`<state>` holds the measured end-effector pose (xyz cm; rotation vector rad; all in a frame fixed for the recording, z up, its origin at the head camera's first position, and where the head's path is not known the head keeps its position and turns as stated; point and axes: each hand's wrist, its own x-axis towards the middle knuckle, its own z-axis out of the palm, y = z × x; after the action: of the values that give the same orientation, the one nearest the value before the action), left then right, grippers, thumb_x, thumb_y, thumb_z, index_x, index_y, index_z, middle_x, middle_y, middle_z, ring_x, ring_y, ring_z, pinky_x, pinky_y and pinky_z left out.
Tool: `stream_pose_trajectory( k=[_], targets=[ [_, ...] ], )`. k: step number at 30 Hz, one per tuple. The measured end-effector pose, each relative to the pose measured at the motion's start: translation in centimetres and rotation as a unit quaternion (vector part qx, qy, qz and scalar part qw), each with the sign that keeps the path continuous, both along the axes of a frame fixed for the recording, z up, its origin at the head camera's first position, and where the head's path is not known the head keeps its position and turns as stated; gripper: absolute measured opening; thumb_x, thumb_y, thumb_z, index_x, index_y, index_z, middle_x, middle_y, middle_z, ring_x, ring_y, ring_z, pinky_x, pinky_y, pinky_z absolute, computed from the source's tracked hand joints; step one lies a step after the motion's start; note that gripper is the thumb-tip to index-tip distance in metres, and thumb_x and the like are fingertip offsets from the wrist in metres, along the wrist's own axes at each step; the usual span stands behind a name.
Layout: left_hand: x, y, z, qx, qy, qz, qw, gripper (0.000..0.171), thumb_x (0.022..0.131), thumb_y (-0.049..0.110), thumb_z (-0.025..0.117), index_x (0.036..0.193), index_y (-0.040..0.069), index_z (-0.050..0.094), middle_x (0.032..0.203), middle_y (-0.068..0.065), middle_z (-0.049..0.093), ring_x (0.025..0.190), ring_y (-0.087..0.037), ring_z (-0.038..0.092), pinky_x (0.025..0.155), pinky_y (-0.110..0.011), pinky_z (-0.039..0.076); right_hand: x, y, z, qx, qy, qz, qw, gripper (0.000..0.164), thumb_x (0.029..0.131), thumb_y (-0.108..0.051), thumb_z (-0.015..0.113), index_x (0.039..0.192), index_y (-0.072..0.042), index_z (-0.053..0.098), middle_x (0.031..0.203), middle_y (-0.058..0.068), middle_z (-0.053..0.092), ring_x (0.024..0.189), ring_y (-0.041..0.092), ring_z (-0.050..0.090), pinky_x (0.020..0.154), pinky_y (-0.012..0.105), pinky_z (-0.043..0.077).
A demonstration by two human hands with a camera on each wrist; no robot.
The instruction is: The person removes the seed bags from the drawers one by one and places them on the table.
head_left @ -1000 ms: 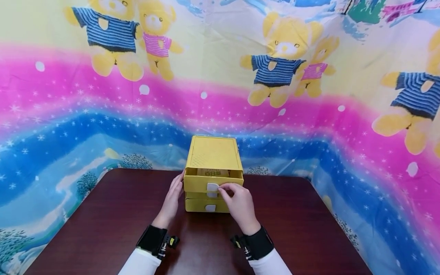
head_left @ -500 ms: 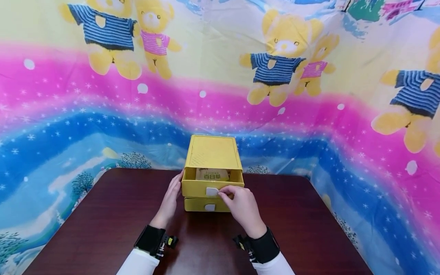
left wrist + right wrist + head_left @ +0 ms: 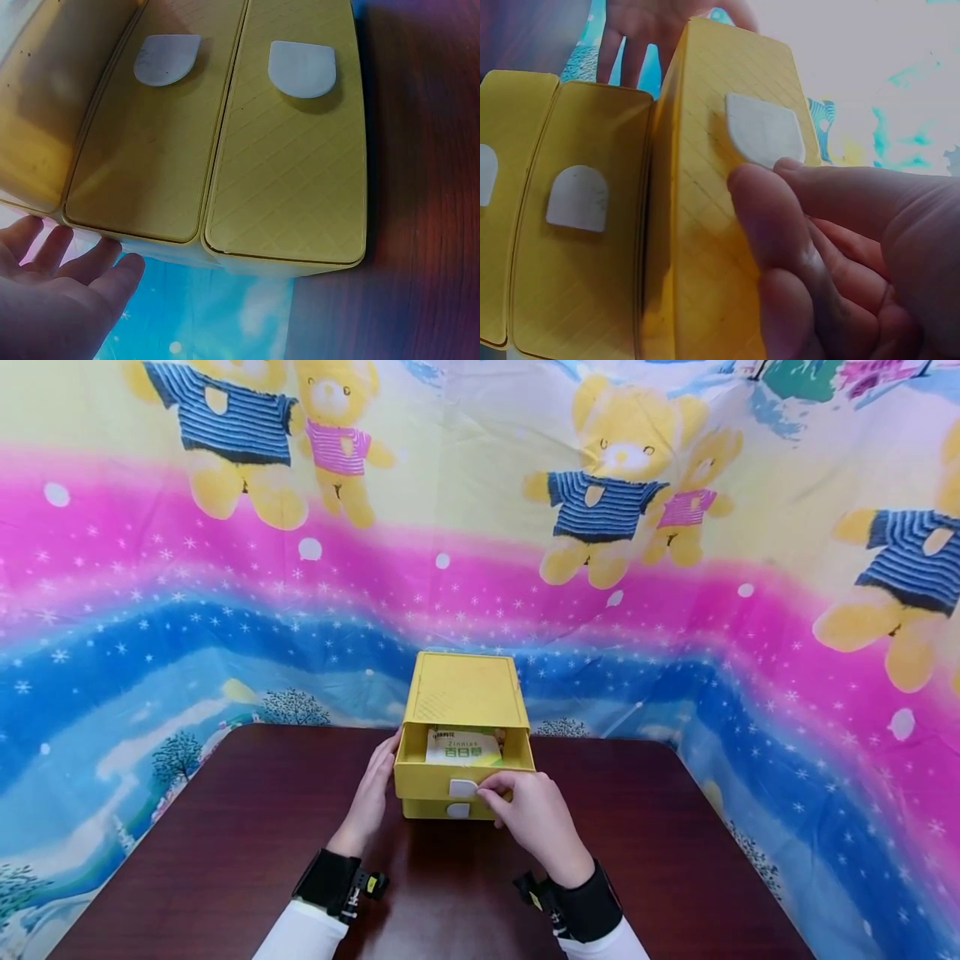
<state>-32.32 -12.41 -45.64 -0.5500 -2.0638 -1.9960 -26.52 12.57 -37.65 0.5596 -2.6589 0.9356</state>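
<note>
A yellow drawer box (image 3: 467, 689) stands in the middle of the table, its top drawer (image 3: 420, 782) pulled out toward me. My right hand (image 3: 538, 820) pinches that drawer's white tab handle (image 3: 765, 129) between thumb and forefinger. Inside the drawer lies a white and green packet (image 3: 461, 748) with printed characters. My left hand (image 3: 369, 797) rests with extended fingers against the box's left side; in the left wrist view its fingertips (image 3: 109, 246) are at the side edge. Two lower drawers, each with a white tab (image 3: 302, 69), are closed.
The dark reddish-brown table (image 3: 247, 827) spreads around the box. Behind it hangs a cloth backdrop (image 3: 480, 585) printed with bears and snow. Black wrist straps with small cameras (image 3: 367, 883) are on both forearms.
The top drawer has slid further out toward me, with my right hand on its tab. More of the packet inside shows. My left hand has stayed at the box's side.
</note>
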Motion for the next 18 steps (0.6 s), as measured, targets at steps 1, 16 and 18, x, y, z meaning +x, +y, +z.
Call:
stream_pose_trajectory(
  k=[1, 16, 18],
  targets=[
    [-0.02, 0.00, -0.04, 0.002, -0.001, 0.000, 1.0000, 0.053, 0.114, 0.027, 0.023, 0.162, 0.005, 0.023, 0.165, -0.021, 0.019, 0.153, -0.039, 0.013, 0.119, -0.065, 0.013, 0.05, 0.02, 0.02, 0.001, -0.002, 0.002, 1.000, 0.008, 0.093, -0.026, 0.076, 0.093, -0.019, 0.080, 0.066, -0.012, 0.065, 0.047, 0.000, 0.054, 0.054, 0.021, 0.047],
    [-0.38, -0.13, -0.29, -0.011, 0.015, -0.003, 0.9998, 0.053, 0.114, 0.027, 0.024, 0.162, 0.005, 0.022, 0.164, -0.021, 0.018, 0.153, -0.040, 0.011, 0.118, -0.067, 0.011, 0.83, 0.17, 0.76, 0.033, -0.028, 0.019, 0.999, 0.007, 0.093, -0.026, 0.075, 0.094, -0.021, 0.080, 0.070, -0.014, 0.065, 0.051, 0.000, 0.058, 0.054, 0.019, 0.049],
    [-0.43, -0.14, -0.32, -0.009, 0.015, -0.004, 0.9999, 0.053, 0.114, 0.027, 0.024, 0.162, 0.005, 0.022, 0.164, -0.021, 0.019, 0.153, -0.040, 0.012, 0.118, -0.066, 0.011, 0.88, 0.17, 0.80, 0.033, -0.032, 0.022, 0.999, 0.007, 0.093, -0.026, 0.075, 0.094, -0.020, 0.080, 0.071, -0.013, 0.065, 0.051, 0.003, 0.059, 0.054, 0.019, 0.049]
  ],
)
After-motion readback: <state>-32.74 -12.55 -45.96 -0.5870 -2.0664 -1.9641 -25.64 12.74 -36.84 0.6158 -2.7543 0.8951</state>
